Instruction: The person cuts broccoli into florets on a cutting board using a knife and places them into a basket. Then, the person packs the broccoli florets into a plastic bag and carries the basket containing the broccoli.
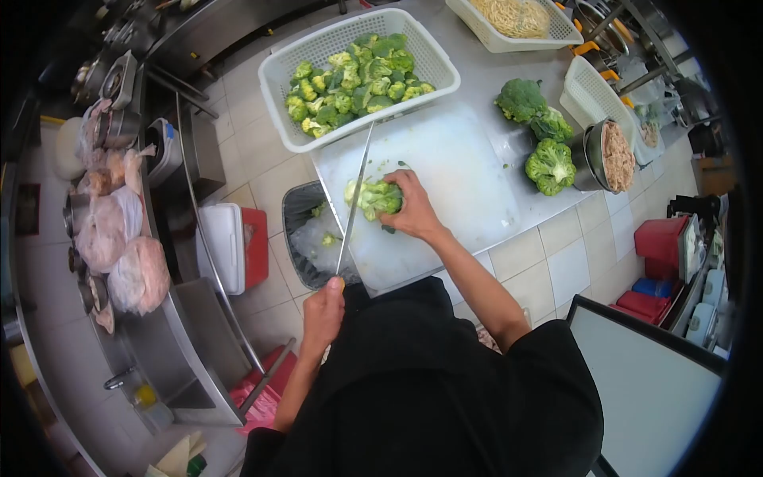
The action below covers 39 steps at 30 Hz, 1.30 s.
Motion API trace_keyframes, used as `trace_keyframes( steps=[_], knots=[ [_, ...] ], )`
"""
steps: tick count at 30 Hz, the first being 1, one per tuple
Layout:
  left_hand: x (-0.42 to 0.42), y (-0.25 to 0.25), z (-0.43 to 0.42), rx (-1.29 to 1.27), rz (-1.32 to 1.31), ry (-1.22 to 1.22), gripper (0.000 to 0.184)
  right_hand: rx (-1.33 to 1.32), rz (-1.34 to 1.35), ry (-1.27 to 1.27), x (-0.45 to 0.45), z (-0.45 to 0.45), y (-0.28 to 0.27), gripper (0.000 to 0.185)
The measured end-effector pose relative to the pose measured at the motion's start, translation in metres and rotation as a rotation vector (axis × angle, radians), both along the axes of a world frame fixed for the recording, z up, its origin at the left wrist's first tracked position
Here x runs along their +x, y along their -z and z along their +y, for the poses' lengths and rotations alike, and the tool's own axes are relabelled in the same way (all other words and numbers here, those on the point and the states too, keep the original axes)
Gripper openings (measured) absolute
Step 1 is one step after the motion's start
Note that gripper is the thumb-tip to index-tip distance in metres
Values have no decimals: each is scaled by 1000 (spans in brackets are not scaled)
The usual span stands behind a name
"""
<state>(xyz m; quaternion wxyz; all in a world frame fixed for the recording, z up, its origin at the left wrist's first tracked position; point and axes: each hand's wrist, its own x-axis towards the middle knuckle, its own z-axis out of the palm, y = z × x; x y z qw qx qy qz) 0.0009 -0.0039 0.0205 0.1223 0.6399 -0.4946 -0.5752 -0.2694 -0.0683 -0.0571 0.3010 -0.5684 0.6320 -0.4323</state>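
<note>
The left hand (323, 315) is wrapped firmly around the yellow handle (342, 284) of a knife with a long, narrow metal blade (355, 195), its tip pointing away from the body. The right hand (410, 208) has its thumb and fingers curled around a pale-green broccoli piece (370, 199), a half-closed grip with the piece between them. That piece lies on the left part of a white rectangular cutting board (447, 203), and the blade crosses over its left end; whether the edge touches it, I cannot tell. Small green crumbs lie beside it.

The board sits on a grey metal tabletop (494, 145). At its far edge stands a white perforated plastic basket (280, 127) holding many cut green broccoli florets (358, 75). To the right, three large green broccoli heads (550, 167) sit near a round metal container (586, 161) of light-brown food. Left of the board stands a black-lined bin (296, 208).
</note>
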Motion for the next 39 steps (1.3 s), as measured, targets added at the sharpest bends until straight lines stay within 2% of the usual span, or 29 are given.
trace_keyframes(
  steps=[3, 4, 8, 10, 13, 16, 19, 22, 25, 26, 32, 39],
  knots=[
    [-19, 25, 5, -280, 33, 32, 62, -29, 63, 145, 16, 11, -8, 58],
    [-19, 28, 2, -240, -26, 106, 61, -28, 79, 154, 20, 12, -3, 60],
    [-22, 30, -1, -283, -102, 138, 58, -3, 85, 162, 27, 17, -6, 61],
    [-30, -12, -1, -325, -99, 145, 55, 25, 48, 176, 28, 19, -10, 59],
    [-30, 19, -2, -393, -115, 192, 60, 46, 46, 175, 29, 17, -9, 58],
    [-29, 41, -14, -183, -333, 283, 62, 74, 78, 160, 30, 16, -11, 58],
    [-27, 46, -12, -174, -302, 279, 65, 189, 143, 205, 37, 14, -24, 57],
    [-21, 59, -13, -152, -190, 206, 72, 238, 175, 197, 34, 1, -22, 51],
    [-11, 54, -23, 134, -119, 134, 77, 215, 159, 144, 25, -7, -17, 43],
    [-12, 50, -23, 174, -15, 75, 72, 204, 150, 124, 22, -8, -16, 40],
    [-2, 50, -42, 273, 49, 131, 72, 225, 165, -29, -1, -21, -6, 32],
    [-20, 58, -52, 416, 186, 240, 72, 301, 197, -120, -45, -12, -24, 33]
  ],
)
